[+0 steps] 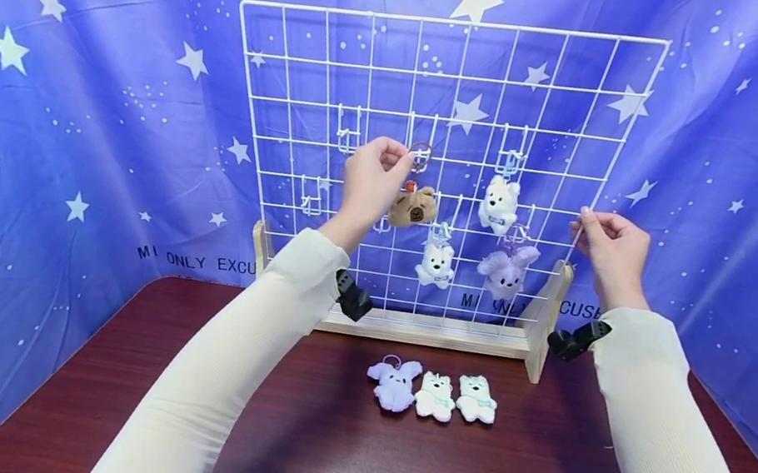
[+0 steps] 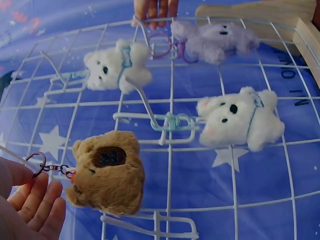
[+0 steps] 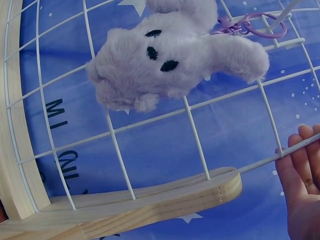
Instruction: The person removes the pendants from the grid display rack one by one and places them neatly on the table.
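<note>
My left hand (image 1: pixel 373 185) pinches the metal ring (image 2: pixel 45 161) of a brown capybara plush keychain (image 1: pixel 417 208) between thumb and finger. The plush dangles before a white wire grid rack (image 1: pixel 455 22), the ring close to a hook; whether it is looped over that hook I cannot tell. At the rack's right edge, my right hand (image 1: pixel 612 252) grips the outer wire between thumb and fingers. On hooks to the right of the capybara hang an upper white bear plush (image 1: pixel 500 203), a lower white bear plush (image 1: pixel 436 265) and a purple long-eared plush (image 3: pixel 145 65).
Bare hooks (image 1: pixel 311 206) jut from the grid's left side. A wooden base (image 1: pixel 430 334) carries the rack on a dark red table (image 1: pixel 312 445). Before it lie a purple plush (image 1: pixel 394 387) and two white bear plushes (image 1: pixel 434 398). Blue star-printed cloth (image 1: pixel 107 96) surrounds the table.
</note>
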Demonstrator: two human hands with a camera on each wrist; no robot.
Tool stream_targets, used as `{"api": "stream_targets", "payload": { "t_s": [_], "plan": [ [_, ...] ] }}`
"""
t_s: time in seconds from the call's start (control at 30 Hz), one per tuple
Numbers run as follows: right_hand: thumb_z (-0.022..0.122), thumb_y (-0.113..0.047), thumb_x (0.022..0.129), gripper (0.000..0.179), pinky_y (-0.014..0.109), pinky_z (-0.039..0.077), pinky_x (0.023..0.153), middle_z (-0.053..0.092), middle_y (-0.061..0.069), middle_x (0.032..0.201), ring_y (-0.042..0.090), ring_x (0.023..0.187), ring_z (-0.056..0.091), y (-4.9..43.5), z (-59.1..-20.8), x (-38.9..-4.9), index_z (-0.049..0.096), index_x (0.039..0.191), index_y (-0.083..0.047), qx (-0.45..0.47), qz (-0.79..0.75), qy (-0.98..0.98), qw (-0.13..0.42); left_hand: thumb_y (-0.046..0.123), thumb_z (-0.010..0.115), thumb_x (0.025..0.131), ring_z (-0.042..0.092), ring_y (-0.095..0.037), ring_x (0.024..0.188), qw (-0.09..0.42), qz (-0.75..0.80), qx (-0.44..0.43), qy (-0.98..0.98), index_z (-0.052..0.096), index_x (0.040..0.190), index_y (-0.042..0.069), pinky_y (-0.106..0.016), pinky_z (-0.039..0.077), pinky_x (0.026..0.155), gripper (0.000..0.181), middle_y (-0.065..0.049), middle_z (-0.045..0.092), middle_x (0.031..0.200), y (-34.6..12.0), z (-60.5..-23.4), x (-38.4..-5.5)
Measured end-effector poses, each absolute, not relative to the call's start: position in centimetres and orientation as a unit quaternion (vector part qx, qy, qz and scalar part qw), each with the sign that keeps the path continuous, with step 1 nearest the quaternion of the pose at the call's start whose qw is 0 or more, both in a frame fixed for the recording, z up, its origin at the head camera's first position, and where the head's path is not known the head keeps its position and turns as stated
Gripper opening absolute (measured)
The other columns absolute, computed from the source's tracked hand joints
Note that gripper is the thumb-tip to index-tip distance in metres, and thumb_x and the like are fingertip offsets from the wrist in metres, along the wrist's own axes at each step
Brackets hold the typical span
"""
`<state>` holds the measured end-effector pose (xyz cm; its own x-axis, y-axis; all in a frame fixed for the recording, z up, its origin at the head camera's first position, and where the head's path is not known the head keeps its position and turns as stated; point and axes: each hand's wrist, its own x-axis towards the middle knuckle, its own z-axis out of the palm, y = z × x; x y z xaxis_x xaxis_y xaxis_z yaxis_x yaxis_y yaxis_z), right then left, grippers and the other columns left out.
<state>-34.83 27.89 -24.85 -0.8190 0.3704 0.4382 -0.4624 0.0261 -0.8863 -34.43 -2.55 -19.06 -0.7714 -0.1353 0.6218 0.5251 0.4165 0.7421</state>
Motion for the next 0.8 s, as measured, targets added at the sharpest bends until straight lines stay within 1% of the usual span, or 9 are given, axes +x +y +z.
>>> {"api": "stream_targets", "payload": {
  "t_s": [0.47,0.6,0.77,0.8],
  "plan": [
    [0.065,-0.013,0.088,0.017,0.014,0.051,0.060,0.067,-0.010,0.062,0.002,0.059,0.064,27.8,-25.0,-34.8,0.070,0.073,-0.017,0.039,0.706,-0.641,0.297,0.012,0.063,0.089,0.063,-0.017,0.072,0.311,-0.584,-0.177,-0.728,0.064,0.088,0.001,-0.021,0.048,0.065,0.012,-0.013,0.069,0.083,-3.5,-18.9,-31.3],
    [0.066,-0.014,0.088,0.015,0.013,0.051,0.059,0.067,-0.010,0.062,0.002,0.057,0.062,27.9,-25.0,-34.8,0.070,0.073,-0.017,0.035,0.702,-0.645,0.300,0.011,0.062,0.089,0.064,-0.017,0.074,0.296,-0.601,-0.189,-0.718,0.063,0.088,0.000,-0.021,0.048,0.066,0.011,-0.014,0.070,0.084,-4.0,-19.3,-30.5],
    [0.067,-0.016,0.087,0.015,0.013,0.050,0.058,0.067,-0.011,0.062,0.001,0.057,0.062,27.9,-24.9,-34.8,0.070,0.072,-0.018,0.029,0.700,-0.649,0.297,0.010,0.063,0.089,0.065,-0.017,0.075,0.275,-0.613,-0.203,-0.712,0.063,0.089,-0.001,-0.024,0.050,0.071,0.011,-0.014,0.070,0.085,-4.9,-20.1,-29.3],
    [0.067,-0.016,0.087,0.016,0.013,0.050,0.058,0.067,-0.011,0.062,0.001,0.057,0.062,27.9,-24.9,-34.8,0.069,0.072,-0.018,0.029,0.700,-0.649,0.297,0.010,0.063,0.089,0.066,-0.019,0.077,0.270,-0.616,-0.205,-0.711,0.063,0.089,-0.001,-0.024,0.050,0.071,0.011,-0.014,0.069,0.085,-5.1,-20.3,-29.0]
  ]
}}
